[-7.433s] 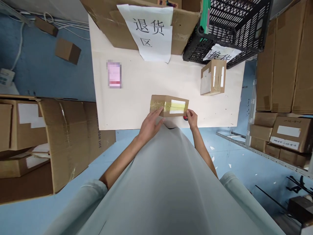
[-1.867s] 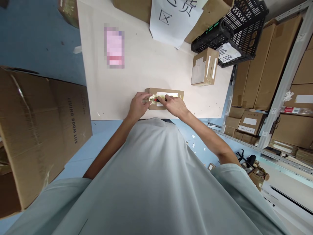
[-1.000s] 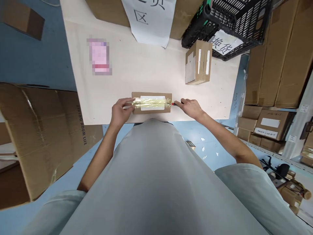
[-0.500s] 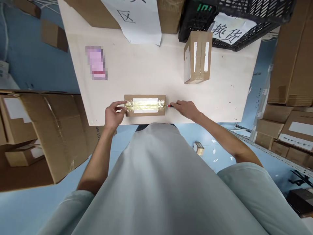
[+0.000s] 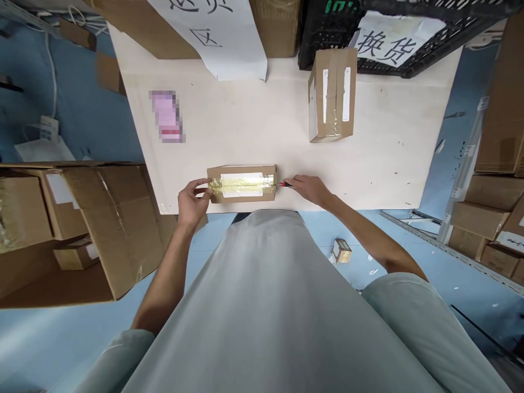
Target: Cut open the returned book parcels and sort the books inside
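A long cardboard box (image 5: 241,199) lies near the front edge of the table, a white label and shiny yellowish tape along its top. A line runs lengthwise through the tape and label. My left hand (image 5: 194,203) grips the box's left end, thumb on the near side and fingers on the far side. In my right hand (image 5: 310,189) is a small red and black box cutter (image 5: 285,184), its tip pointing left at the right end of the box. Whether the tip touches the cardboard I cannot tell, and most of the handle is hidden by my fingers.
A taped cardboard box (image 5: 333,98) stands at the back right, by a black plastic crate (image 5: 327,38). A pink blurred item (image 5: 167,117) lies at the left. Large open carton (image 5: 114,218) beside the table, left; stacked boxes (image 5: 487,213) right; small box (image 5: 341,250) on the floor.
The view has shifted a little, so the surroundings sit differently. Both hands keep their places at the box's ends, and the box cutter's tip stays by the right end.
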Available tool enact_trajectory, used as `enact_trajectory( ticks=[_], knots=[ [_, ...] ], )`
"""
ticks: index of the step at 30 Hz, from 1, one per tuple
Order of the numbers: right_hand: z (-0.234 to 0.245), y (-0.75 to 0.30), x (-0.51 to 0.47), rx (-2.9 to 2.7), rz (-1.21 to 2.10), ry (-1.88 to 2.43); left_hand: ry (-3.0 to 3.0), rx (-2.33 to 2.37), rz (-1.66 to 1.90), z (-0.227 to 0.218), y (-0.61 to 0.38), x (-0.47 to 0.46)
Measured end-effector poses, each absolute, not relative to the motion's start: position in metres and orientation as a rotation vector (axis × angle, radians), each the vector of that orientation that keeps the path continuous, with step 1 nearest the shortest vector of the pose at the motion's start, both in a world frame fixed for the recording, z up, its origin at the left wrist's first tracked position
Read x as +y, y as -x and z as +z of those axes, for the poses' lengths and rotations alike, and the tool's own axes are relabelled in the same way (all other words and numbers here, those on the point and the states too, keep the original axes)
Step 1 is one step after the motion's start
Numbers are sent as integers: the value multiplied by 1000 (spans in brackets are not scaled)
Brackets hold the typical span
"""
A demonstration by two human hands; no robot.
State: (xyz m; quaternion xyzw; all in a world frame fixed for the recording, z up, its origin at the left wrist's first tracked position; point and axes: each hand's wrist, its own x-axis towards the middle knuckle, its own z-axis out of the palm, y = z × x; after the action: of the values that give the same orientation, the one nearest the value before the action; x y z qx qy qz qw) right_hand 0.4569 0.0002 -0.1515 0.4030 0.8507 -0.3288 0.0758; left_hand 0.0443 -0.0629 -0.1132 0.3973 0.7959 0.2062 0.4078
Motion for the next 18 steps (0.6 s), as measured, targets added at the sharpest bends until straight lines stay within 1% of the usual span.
enact_trajectory(
  ticks=[5,9,11,13,15,18],
  knots=[
    [-191,-447,-18,2574,-1265,-1408,-1029,2010,500,-115,-43,-58],
    [-206,-419,-39,2503,-1533,-1725,-1046,2003,516,-118,-38,-58],
    [-206,-402,-45,2457,-1647,-1898,-1035,2000,535,-119,-33,-59],
    [-201,-387,-46,2447,-1721,-1980,-1016,2000,552,-120,-25,-60],
    [-193,-376,-46,2506,-1739,-1946,-1002,2000,569,-121,-15,-62],
    [-184,-365,-49,2604,-1671,-1841,-1008,2012,569,-122,-1,-62]
  ],
)
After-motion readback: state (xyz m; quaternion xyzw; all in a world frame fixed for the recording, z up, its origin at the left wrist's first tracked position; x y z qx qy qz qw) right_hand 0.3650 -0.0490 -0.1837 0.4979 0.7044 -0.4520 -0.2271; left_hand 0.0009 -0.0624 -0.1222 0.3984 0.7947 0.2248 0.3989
